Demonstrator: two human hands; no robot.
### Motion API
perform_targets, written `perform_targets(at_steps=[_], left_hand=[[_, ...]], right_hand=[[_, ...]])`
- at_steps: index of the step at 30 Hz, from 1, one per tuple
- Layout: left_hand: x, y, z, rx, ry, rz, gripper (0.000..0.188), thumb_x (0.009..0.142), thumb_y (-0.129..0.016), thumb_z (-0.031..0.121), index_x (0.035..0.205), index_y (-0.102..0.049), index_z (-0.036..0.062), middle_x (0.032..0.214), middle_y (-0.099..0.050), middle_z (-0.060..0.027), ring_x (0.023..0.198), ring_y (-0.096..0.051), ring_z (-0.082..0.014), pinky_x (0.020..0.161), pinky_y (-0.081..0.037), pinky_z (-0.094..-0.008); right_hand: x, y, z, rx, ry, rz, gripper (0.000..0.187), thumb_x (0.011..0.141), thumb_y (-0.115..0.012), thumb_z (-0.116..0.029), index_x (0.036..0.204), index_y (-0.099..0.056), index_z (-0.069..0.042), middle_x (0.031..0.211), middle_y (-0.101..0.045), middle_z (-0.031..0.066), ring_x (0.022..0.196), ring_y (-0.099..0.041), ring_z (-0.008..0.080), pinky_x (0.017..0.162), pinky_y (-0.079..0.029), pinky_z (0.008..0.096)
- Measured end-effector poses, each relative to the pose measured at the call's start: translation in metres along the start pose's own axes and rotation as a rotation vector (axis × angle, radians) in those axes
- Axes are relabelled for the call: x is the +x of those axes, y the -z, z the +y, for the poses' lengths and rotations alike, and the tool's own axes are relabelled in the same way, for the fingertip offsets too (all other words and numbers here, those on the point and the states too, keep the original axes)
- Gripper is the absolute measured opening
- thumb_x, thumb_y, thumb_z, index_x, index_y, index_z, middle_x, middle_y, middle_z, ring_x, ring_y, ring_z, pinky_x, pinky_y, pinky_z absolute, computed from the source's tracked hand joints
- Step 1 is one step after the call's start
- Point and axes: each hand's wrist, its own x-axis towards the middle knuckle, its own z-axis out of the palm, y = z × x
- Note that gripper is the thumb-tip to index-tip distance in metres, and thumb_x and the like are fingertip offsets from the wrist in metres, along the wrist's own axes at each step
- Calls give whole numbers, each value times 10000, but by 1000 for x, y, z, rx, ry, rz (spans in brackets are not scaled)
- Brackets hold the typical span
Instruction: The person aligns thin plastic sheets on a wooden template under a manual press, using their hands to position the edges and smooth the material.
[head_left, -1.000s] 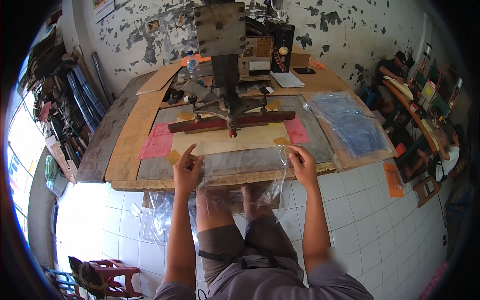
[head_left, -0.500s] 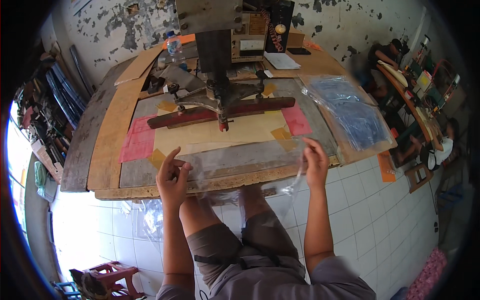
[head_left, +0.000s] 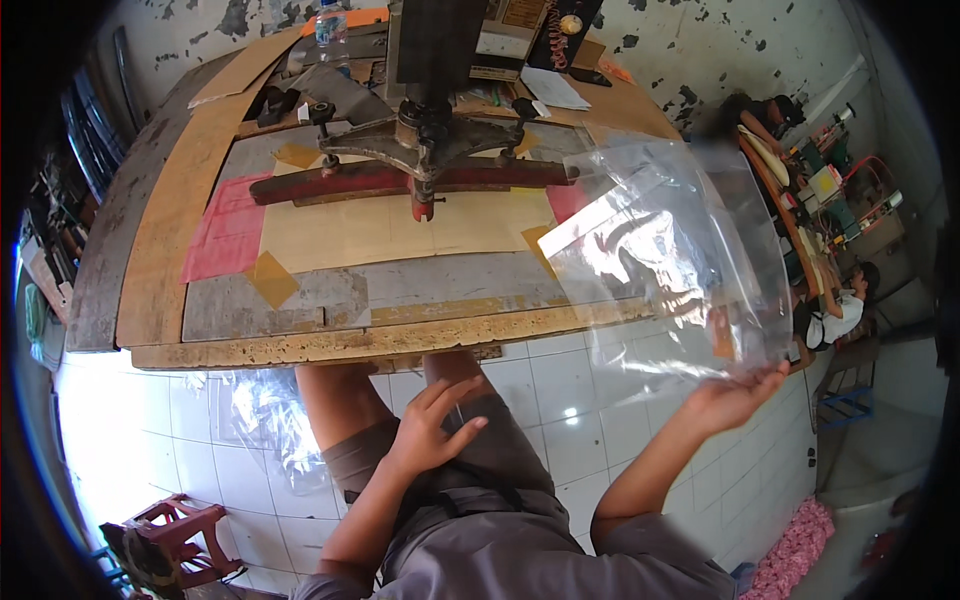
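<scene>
A clear, glossy plastic sheet spreads out to the right, over the right end of the worktable. My right hand is closed on its lower right corner, clear of the table's front edge. My left hand hovers above my lap with the fingers apart and nothing in them. Ahead stands a press whose long red-edged bar hangs from a metal arm bracket. Under that bar lies a cream sheet, with pink patches at its ends and amber tape pieces at its corners.
The table's wooden front edge runs just beyond my knees. A plastic bottle and a white paper sit at the back. Clear plastic scraps hang below the table; a red stool stands lower left. Other people work at the far right.
The clear plastic sheet has swung from in front of me to the right, carried by my right hand. My left hand has let go and dropped toward my lap. The view has shifted.
</scene>
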Motion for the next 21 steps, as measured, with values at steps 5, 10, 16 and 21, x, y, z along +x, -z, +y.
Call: perform_targets(at_steps=[5, 10, 16, 21], left_hand=[[25, -28, -23, 125, -50, -44, 746, 857, -861, 355, 1483, -553, 93, 1190, -680, -162, 1088, -638, -358, 1033, -476, -487], [-1, -49, -74, -46, 140, -117, 693, 880, -849, 334, 1466, -572, 91, 1181, -696, -186, 1113, -659, -386, 1036, -488, -482], [-5, -47, -95, -159, 257, -119, 596, 943, -789, 318, 1448, -591, 73, 1258, -708, -197, 1204, -675, -400, 1055, -511, -459], [-3, -45, -99, -162, 262, -102, 539, 987, -737, 352, 1420, -618, 55, 1311, -702, -219, 1252, -664, -411, 1057, -516, -457]], right_hand=[[-40, 0, 61, -256, -120, -152, 403, 1081, -575, -296, 1432, -534, -101, 1382, -517, 76, 1338, -472, 209, 1161, -341, 406], [-66, 21, 71, -943, 187, -564, 461, 1057, -636, -243, 1482, -519, -109, 1597, -373, 146, 1505, -339, 274, 1234, -286, 454], [-59, 16, 67, -1040, 456, -694, 534, 1053, -646, -254, 1545, -491, -117, 1699, -228, 211, 1606, -139, 431, 1260, -206, 615], [-78, -2, 58, -1040, 616, -856, 560, 1101, -511, -380, 1567, -478, -71, 1707, -255, 241, 1602, -155, 464, 1262, -162, 635]])
